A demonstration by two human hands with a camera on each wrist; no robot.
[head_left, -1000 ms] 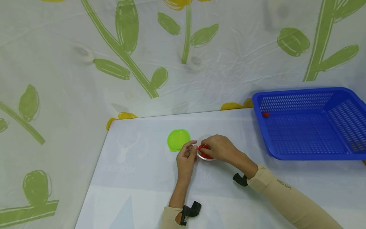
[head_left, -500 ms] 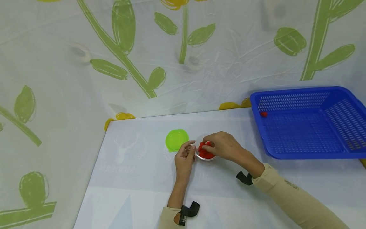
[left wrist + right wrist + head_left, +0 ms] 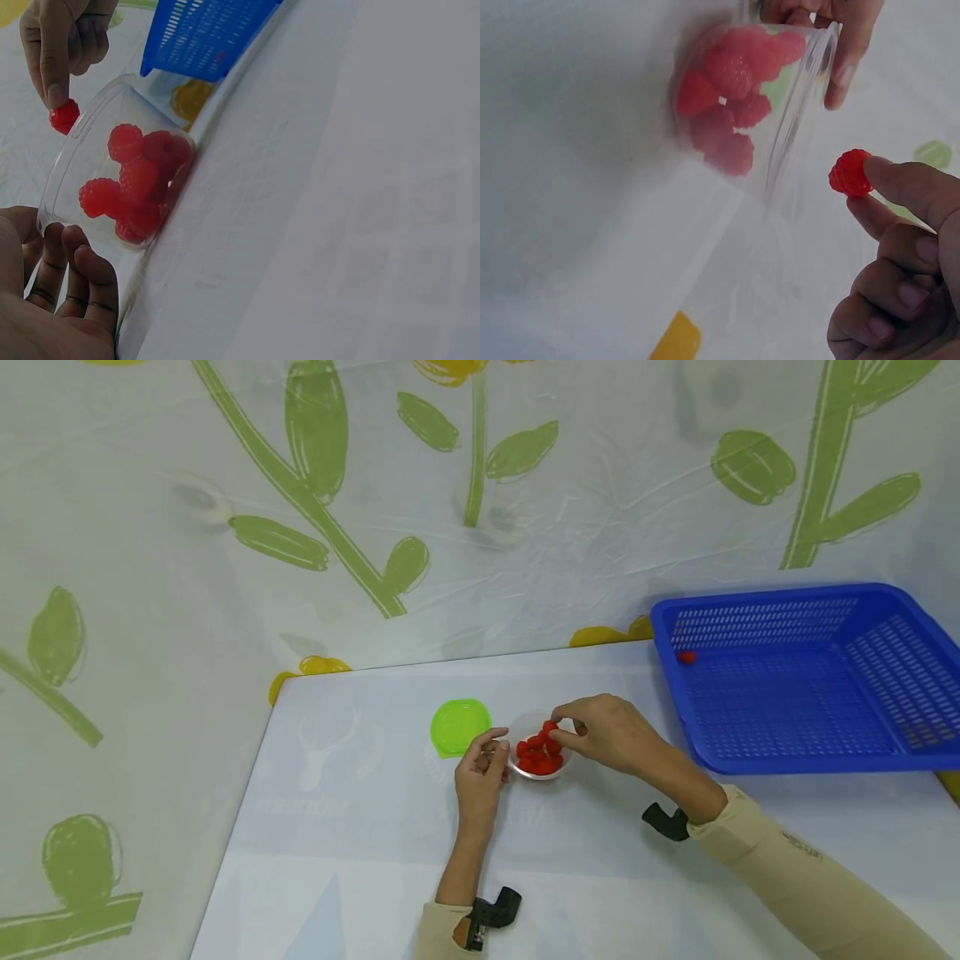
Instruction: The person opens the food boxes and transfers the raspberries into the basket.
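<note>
A clear plastic cup stands on the table with several red raspberries in it. My left hand is at the cup's left side, its fingers bent at the rim and holding it. Just above the rim on the other side, my right hand pinches one raspberry between thumb and forefinger. That raspberry is clear of the others in the right wrist view, and the remaining fingers of this hand are curled in.
A bright green lid lies flat behind and left of the cup. At the right stands a large blue basket with one small red piece near its left wall. The table's back edge meets a leaf-patterned sheet.
My right hand has risen out of the cup and moved back and right, lifting a raspberry that it pinches. The left hand keeps its place at the rim.
</note>
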